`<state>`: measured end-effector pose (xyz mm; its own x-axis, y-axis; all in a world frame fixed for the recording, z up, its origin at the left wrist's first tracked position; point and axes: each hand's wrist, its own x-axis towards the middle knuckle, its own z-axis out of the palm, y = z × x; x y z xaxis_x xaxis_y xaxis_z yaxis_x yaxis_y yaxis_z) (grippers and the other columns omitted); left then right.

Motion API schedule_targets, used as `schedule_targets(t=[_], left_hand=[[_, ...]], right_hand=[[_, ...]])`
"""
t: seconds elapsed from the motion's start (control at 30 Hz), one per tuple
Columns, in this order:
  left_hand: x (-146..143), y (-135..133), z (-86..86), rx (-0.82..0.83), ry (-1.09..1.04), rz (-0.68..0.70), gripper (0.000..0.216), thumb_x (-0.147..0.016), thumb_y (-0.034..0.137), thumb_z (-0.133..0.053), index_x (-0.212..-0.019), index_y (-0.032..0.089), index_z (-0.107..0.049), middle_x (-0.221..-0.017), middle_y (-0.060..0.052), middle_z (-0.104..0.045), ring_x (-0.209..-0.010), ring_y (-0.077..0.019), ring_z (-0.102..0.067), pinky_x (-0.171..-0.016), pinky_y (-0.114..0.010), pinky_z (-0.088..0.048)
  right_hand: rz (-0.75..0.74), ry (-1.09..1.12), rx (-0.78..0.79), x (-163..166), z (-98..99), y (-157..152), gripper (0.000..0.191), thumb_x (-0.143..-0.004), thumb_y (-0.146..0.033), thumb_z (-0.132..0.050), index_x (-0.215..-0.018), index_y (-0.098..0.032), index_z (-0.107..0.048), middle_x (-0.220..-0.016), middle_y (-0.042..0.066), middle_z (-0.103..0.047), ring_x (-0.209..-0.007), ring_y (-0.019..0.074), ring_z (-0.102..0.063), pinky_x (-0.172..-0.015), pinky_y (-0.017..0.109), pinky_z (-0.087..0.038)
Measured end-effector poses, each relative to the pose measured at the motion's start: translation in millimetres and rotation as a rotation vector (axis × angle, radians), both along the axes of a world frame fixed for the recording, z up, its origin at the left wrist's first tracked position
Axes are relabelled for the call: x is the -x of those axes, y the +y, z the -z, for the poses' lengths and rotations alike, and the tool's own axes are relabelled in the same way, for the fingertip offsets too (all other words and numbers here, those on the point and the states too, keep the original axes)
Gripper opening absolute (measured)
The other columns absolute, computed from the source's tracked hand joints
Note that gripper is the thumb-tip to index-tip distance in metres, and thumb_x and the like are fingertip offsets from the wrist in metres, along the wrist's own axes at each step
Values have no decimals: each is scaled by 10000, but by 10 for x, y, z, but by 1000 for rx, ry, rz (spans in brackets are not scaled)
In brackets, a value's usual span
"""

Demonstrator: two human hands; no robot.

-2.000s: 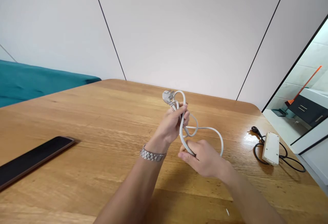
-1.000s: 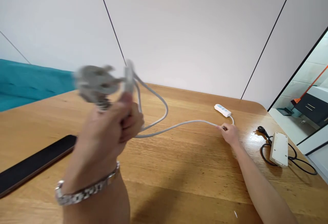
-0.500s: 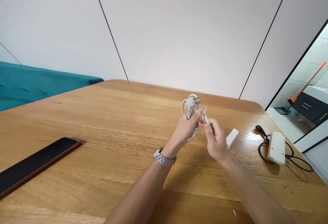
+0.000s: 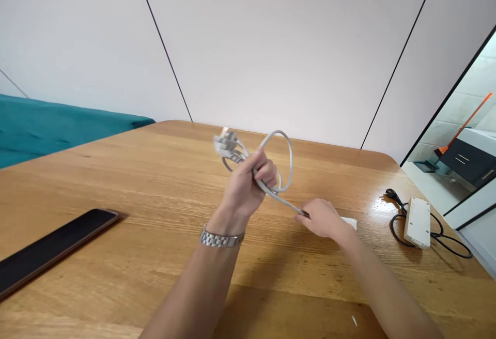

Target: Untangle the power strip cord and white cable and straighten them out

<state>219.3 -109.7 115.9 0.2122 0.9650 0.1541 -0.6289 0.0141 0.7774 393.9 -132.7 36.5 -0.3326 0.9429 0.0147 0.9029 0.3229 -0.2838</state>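
Observation:
My left hand (image 4: 248,186), with a metal watch on the wrist, is closed round a coiled white power cord (image 4: 284,166) above the wooden table (image 4: 135,173). The grey plug (image 4: 225,145) sticks out to the upper left of that fist, and a loop of cord stands up to its right. From the fist the cord runs down and right into my right hand (image 4: 321,218), which pinches it just above the table. A white power strip (image 4: 350,222) lies partly hidden behind the right hand.
A black phone (image 4: 50,248) lies face up at the left of the table. A second white power strip (image 4: 417,222) with a black cord (image 4: 445,241) sits near the table's right edge. A teal sofa (image 4: 46,127) stands behind on the left.
My left hand moved left and up with the coil, and the loop grew. My right hand dropped down to the table, drawing the cord taut beside the white power strip.

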Motion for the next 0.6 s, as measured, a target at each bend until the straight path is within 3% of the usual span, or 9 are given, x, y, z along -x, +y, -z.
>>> schedule_targets(t=[0.13, 0.3, 0.37, 0.47, 0.6], left_hand=[[129, 81, 47, -40, -269, -60, 526, -873, 265, -476, -474, 183, -143, -359, 70, -114, -342, -69, -197, -361, -178, -264], [29, 272, 388, 26, -443, 16, 551, -889, 296, -449, -481, 174, -99, -357, 72, -100, -330, -54, -184, -356, -154, -241], [-39, 362, 559, 110, -448, 93, 547, -899, 309, -439, -482, 177, -111, -354, 77, -117, -316, -45, -179, -346, -146, -233], [-116, 484, 782, 287, -392, 294, 533, -918, 310, -414, -475, 188, -145, -347, 87, -112, -282, -39, -160, -314, -143, -209], [-97, 577, 915, 425, -222, 470, 486, -933, 333, -411, -496, 179, -264, -347, 103, -116, -262, -27, -147, -288, -115, -168]], right_hand=[[30, -11, 120, -165, 18, 60, 214, -722, -405, -664, -832, -223, -645, -868, 28, -674, -730, 167, -569, -565, 238, -300], [31, 110, 226, -518, -131, 74, 327, -672, -448, -707, -867, -203, -616, -797, 3, -645, -674, 142, -537, -565, 231, -335], [75, 140, 154, -661, -233, 51, 357, -669, -482, -713, -863, -203, -605, -782, -2, -639, -668, 142, -536, -561, 234, -333], [142, 100, -76, -783, -362, 9, 360, -664, -520, -725, -805, -217, -593, -772, -6, -638, -674, 155, -540, -563, 247, -319], [-18, 79, -426, -688, -355, 14, 372, -705, -554, -704, -819, -213, -609, -823, 29, -657, -769, 186, -573, -661, 288, -352]])
